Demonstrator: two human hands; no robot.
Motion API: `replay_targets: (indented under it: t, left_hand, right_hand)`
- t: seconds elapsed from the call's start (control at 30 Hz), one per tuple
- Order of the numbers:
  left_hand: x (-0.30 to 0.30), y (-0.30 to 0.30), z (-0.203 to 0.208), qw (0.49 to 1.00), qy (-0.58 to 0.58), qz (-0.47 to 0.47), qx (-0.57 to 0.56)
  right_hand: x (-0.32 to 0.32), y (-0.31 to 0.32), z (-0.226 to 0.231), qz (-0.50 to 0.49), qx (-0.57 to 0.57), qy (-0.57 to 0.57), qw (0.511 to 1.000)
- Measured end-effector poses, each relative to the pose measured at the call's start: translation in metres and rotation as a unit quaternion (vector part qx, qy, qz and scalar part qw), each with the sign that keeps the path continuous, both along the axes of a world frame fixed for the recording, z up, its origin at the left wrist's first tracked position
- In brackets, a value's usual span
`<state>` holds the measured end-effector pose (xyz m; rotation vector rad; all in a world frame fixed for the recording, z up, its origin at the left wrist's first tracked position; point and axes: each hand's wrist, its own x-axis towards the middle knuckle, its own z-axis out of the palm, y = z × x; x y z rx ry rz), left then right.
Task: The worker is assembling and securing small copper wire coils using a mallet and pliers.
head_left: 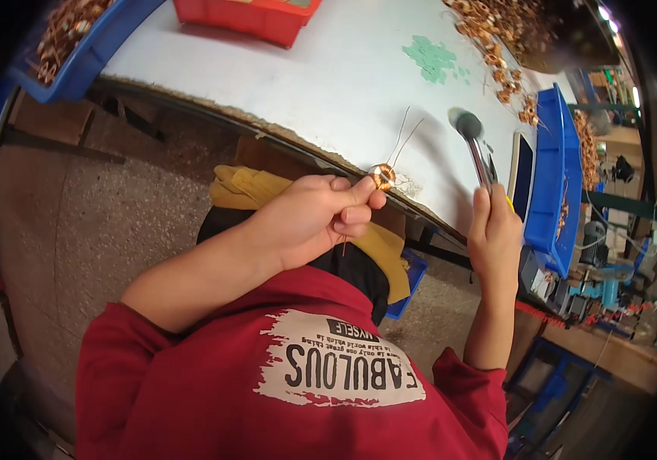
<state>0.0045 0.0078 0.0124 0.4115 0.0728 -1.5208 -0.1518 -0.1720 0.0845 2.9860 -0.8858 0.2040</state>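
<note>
Winding looks done on the coil, which sits at the counter's near edge, its ring wrapped in copper; what appears left is its wire ends, two long leads standing free toward 1 o'clock. The left hand has its grip pinched on the coil between thumb and fingers; whether the counter supports it too, I cannot tell. The right hand has its grip wrapped around a tool, probably a hammer, its dark head blurred at the coil's 2 o'clock and apart from it. From the coil, a blue bin at 10 o'clock holds many copper coils, and a red tray at 11 carries something pale, mostly cut off. A heap of coils lies at 1 o'clock, trailing toward the blue box at 3, which has more coils inside. How many of those are finished cannot be judged.
</note>
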Motion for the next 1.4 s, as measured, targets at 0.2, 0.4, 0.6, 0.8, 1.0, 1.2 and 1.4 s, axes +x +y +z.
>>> replay_targets:
  t: [0.2, 0.4, 0.6, 0.8, 1.0, 1.2, 1.4]
  left_hand:
    - [-0.007, 0.016, 0.042, 0.960, -0.280, -0.005, 0.003]
    - [-0.007, 0.012, 0.048, 0.489, -0.859, 0.136, -0.073]
    - [-0.007, 0.006, 0.050, 0.601, -0.777, 0.179, -0.058]
    - [-0.019, 0.003, 0.074, 0.904, -0.418, 0.077, -0.049]
    - [-0.021, -0.004, 0.042, 0.971, -0.230, -0.037, -0.054]
    - [-0.027, -0.004, 0.039, 0.972, -0.226, 0.002, -0.062]
    - [-0.022, -0.008, 0.035, 0.963, -0.261, 0.006, -0.068]
  right_hand:
    - [0.028, -0.010, -0.029, -0.097, -0.102, 0.041, 0.989]
    - [0.032, -0.013, -0.033, -0.029, -0.180, -0.056, 0.982]
    - [0.015, 0.016, -0.023, 0.056, 0.075, -0.328, 0.940]
    - [0.004, 0.059, -0.026, 0.077, 0.670, -0.454, 0.582]
    - [0.004, 0.072, -0.022, 0.024, 0.728, -0.459, 0.510]
    - [0.002, 0.071, -0.014, -0.009, 0.720, -0.449, 0.529]
    - [0.003, 0.069, -0.013, -0.018, 0.720, -0.455, 0.524]
